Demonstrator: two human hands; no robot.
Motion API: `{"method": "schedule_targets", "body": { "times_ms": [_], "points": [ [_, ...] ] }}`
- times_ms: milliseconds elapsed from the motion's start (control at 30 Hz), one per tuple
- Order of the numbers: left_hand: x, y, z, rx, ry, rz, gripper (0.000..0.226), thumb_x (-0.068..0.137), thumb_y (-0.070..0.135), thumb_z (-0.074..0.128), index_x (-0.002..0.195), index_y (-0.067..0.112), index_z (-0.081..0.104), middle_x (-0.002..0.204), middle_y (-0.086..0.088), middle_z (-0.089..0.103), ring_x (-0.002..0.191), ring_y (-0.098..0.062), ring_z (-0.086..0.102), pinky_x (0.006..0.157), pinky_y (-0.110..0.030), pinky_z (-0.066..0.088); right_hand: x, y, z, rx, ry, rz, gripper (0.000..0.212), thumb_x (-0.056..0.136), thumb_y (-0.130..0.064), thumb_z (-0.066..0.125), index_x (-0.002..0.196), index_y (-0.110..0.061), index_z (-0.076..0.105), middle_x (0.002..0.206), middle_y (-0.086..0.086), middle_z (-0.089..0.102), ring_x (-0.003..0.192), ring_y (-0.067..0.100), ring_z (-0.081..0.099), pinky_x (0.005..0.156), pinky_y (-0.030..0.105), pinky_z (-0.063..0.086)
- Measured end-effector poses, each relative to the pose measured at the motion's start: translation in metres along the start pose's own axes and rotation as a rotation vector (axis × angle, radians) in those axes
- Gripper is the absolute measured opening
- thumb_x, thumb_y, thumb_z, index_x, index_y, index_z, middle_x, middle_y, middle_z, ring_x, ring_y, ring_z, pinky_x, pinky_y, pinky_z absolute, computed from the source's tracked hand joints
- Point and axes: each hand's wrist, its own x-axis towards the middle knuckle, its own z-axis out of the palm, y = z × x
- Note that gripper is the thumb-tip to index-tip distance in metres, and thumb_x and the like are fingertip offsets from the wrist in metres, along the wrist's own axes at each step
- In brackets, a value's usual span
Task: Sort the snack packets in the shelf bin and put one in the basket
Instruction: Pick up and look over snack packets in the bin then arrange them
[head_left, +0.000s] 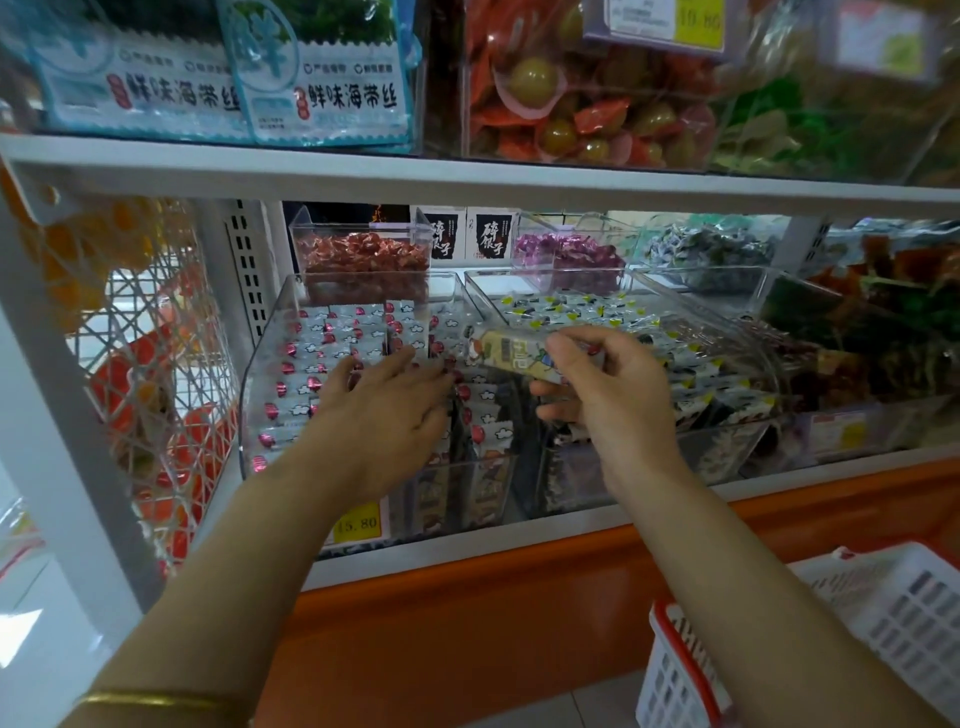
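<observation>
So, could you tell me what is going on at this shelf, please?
A person is working at a shop shelf lined with clear bins of snack packets. The left hand lies with fingers stretched out on the red-dotted packets in the left bin. The right hand pinches one packet above the bins. The basket sits low on the right, and the held packet is not in it yet.

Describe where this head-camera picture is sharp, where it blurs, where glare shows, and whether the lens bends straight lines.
Head view: the wide lens bows the white shelf edge; the seaweed packs top left read sharply; the price tag top right is smeared; pale reflections haze the clear bin wall; the packet pinched by the right hand is slightly soft; light is even.
</observation>
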Motion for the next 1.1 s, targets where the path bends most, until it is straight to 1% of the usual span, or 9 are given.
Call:
{"method": "schedule_targets", "body": {
  "times_ms": [167, 300, 400, 500, 567, 667, 800, 933, 1100],
  "points": [
    [0.000, -0.005, 0.006, 0.138, -0.128, -0.015, 0.050, 0.098, 0.040, 0.012, 0.144, 0.030, 0.030, 0.156, 0.013, 0.016, 0.143, -0.005, -0.001, 0.113, -0.055, -0.009, 0.002, 0.002, 0.002, 0.000, -0.050, -0.005, 0.027, 0.088, -0.015, 0.063, 0.114, -0.010, 0.057, 0.099, 0.007, 0.063, 0.067, 0.014, 0.068, 0.057, 0.024, 0.057],
    [-0.007, -0.007, 0.002, 0.105, -0.039, -0.016, 0.045, 0.095, 0.038, 0.027, 0.134, 0.026, 0.045, 0.142, 0.008, 0.040, 0.137, -0.011, 0.024, 0.114, -0.054, -0.001, 0.000, 0.000, 0.008, -0.085, -0.088, -0.039, 0.027, 0.086, -0.015, 0.066, 0.108, -0.017, 0.052, 0.106, 0.009, 0.057, 0.068, 0.016, 0.069, 0.059, 0.027, 0.059],
    [-0.011, -0.009, -0.001, 0.054, -0.002, -0.032, 0.044, 0.089, 0.034, 0.041, 0.131, 0.024, 0.048, 0.123, 0.005, 0.046, 0.123, -0.016, 0.038, 0.114, -0.051, 0.013, 0.001, -0.002, 0.018, -0.282, -0.085, -0.175, 0.027, 0.085, -0.016, 0.068, 0.106, -0.016, 0.050, 0.095, 0.001, 0.053, 0.076, 0.021, 0.066, 0.056, 0.022, 0.056],
    [-0.013, -0.010, -0.002, 0.033, -0.002, -0.030, 0.048, 0.084, 0.037, 0.048, 0.132, 0.026, 0.048, 0.113, 0.005, 0.044, 0.118, -0.017, 0.038, 0.111, -0.046, 0.020, 0.007, -0.005, 0.032, -0.509, -0.117, -0.334, 0.027, 0.084, -0.021, 0.069, 0.105, -0.012, 0.056, 0.087, -0.011, 0.052, 0.087, 0.020, 0.062, 0.073, 0.036, 0.056],
    [-0.014, -0.011, -0.002, 0.011, 0.009, -0.018, 0.049, 0.083, 0.038, 0.050, 0.131, 0.026, 0.049, 0.108, 0.005, 0.042, 0.114, -0.017, 0.039, 0.109, -0.044, 0.023, 0.015, -0.007, 0.041, -0.637, -0.184, -0.396, 0.032, 0.082, -0.025, 0.071, 0.107, -0.009, 0.060, 0.091, -0.006, 0.057, 0.089, 0.016, 0.059, 0.077, 0.032, 0.050],
    [-0.017, -0.012, -0.004, -0.052, 0.039, 0.004, 0.048, 0.083, 0.035, 0.054, 0.129, 0.025, 0.051, 0.102, 0.008, 0.039, 0.107, -0.015, 0.040, 0.103, -0.041, 0.031, 0.027, -0.010, 0.057, -0.847, -0.360, -0.440, 0.033, 0.079, -0.027, 0.073, 0.101, -0.005, 0.063, 0.090, 0.004, 0.061, 0.082, 0.017, 0.055, 0.071, 0.030, 0.043],
    [-0.021, -0.015, -0.011, -0.163, 0.097, 0.011, 0.035, 0.081, 0.028, 0.060, 0.116, 0.024, 0.058, 0.098, 0.009, 0.044, 0.096, -0.013, 0.041, 0.097, -0.039, 0.037, 0.038, -0.008, 0.076, -1.076, -0.605, -0.389, 0.026, 0.084, -0.020, 0.068, 0.088, 0.004, 0.059, 0.084, 0.014, 0.057, 0.078, 0.026, 0.050, 0.066, 0.031, 0.035],
    [-0.025, -0.020, -0.016, -0.133, 0.110, -0.018, 0.033, 0.079, 0.029, 0.059, 0.111, 0.020, 0.057, 0.099, 0.003, 0.046, 0.098, -0.019, 0.045, 0.088, -0.034, 0.039, 0.042, -0.008, 0.083, -1.258, -0.775, -0.291, 0.037, 0.092, -0.024, 0.059, 0.119, 0.000, 0.056, 0.118, 0.017, 0.058, 0.106, 0.029, 0.054, 0.075, 0.030, 0.039],
    [-0.027, -0.024, -0.019, -0.137, 0.067, -0.067, 0.043, 0.082, 0.028, 0.057, 0.123, 0.018, 0.051, 0.117, -0.002, 0.049, 0.113, -0.024, 0.043, 0.098, -0.042, 0.039, 0.039, -0.007, 0.084, -1.237, -0.835, -0.223, 0.023, 0.095, -0.006, 0.045, 0.116, -0.003, 0.054, 0.104, 0.013, 0.059, 0.096, 0.028, 0.056, 0.079, 0.035, 0.045]
  ]
}}
